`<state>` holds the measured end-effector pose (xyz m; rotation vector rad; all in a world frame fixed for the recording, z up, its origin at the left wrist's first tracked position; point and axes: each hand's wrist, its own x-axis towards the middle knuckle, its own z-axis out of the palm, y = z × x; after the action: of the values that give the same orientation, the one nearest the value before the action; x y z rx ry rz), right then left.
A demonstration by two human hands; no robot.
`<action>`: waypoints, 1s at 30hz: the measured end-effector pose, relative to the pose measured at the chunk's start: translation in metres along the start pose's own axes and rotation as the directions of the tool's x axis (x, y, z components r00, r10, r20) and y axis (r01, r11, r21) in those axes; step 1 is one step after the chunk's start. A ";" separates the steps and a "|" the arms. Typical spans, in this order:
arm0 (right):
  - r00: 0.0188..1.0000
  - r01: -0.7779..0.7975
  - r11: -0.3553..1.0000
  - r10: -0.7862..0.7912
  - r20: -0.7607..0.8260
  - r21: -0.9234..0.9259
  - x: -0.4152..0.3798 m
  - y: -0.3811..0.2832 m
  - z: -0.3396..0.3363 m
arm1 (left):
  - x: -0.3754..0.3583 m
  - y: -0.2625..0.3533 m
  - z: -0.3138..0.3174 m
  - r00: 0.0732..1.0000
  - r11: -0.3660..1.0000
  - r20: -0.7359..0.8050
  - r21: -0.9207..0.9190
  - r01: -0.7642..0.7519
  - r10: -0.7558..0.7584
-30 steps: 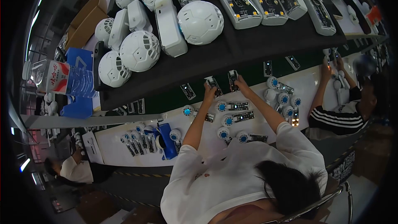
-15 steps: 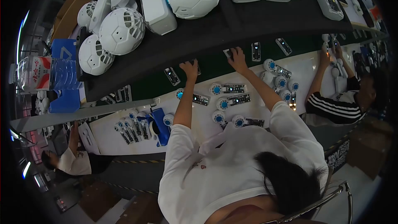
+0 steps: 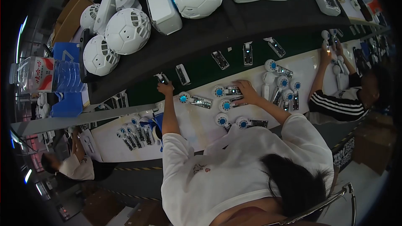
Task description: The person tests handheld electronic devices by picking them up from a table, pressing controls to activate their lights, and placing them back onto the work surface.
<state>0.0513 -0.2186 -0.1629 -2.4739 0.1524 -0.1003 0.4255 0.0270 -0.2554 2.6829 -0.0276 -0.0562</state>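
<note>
My left hand (image 3: pixel 166 88) is closed on a small white-cased circuit-board unit (image 3: pixel 161 78) at the near edge of the green belt. On the white table, my right hand (image 3: pixel 248 93) has its fingers bent over the handle ends of two round-headed devices. The upper device (image 3: pixel 219 91) has a blue disc in its head and an exposed circuit board in its handle. A similar device (image 3: pixel 226 105) lies just below, its handle partly covered by my fingers. To their left lies another blue-disc device (image 3: pixel 197 100), touched by neither hand.
Several open board units, such as one (image 3: pixel 220 60), lie along the green belt (image 3: pixel 201 65). White ball-shaped housings (image 3: pixel 127 31) crowd the black shelf (image 3: pixel 217 29) above. A co-worker in a striped sleeve (image 3: pixel 338 108) sits right; another person (image 3: pixel 75 165) is at left.
My left hand has moved left along the belt. My right hand has left the belt for the devices on the table. Units on the belt have shifted left.
</note>
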 end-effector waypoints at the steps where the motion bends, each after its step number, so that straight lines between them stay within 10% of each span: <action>1: 0.981 -0.095 0.995 0.098 -0.168 0.022 0.007 0.007 0.005 | -0.001 -0.002 -0.004 1.000 1.000 -0.008 -0.014 -0.014 0.013; 5: 0.632 -0.485 0.863 0.457 -0.626 0.141 0.057 0.054 0.014 | -0.042 0.034 -0.043 0.987 0.972 -0.155 -0.234 -0.003 -0.034; 7: 0.552 -0.563 0.804 0.539 -0.636 0.194 0.085 0.077 0.010 | -0.077 0.072 -0.082 0.997 0.733 -0.010 -0.678 0.047 -0.073; 10: 0.501 -0.707 0.658 0.724 -0.474 0.258 0.116 0.092 0.000 | -0.094 0.074 -0.076 0.989 0.759 0.137 -0.638 0.132 -0.057; 12: 0.443 -0.815 0.510 0.855 -0.271 0.275 0.124 0.095 -0.009 | -0.130 0.086 -0.090 0.964 0.523 0.248 -0.837 0.164 0.094; 15: 0.626 -0.557 0.380 0.776 0.073 0.738 0.122 0.117 -0.001 | -0.177 0.110 -0.124 0.889 0.446 0.384 -0.860 0.247 0.249; 26: 0.899 -0.117 -0.055 0.417 0.129 0.992 0.029 -0.121 -0.070 | -0.260 0.129 -0.165 0.737 0.234 0.510 -0.860 0.454 0.444; 30: 0.909 -0.072 0.054 0.415 0.043 0.996 0.013 -0.154 -0.084 | -0.274 0.139 -0.185 0.732 0.192 0.442 -0.894 0.405 0.518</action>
<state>0.0682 -0.1512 -0.0015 -0.9303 0.4591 -0.2773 0.1585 -0.0079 -0.0189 1.1090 -0.2541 -0.7917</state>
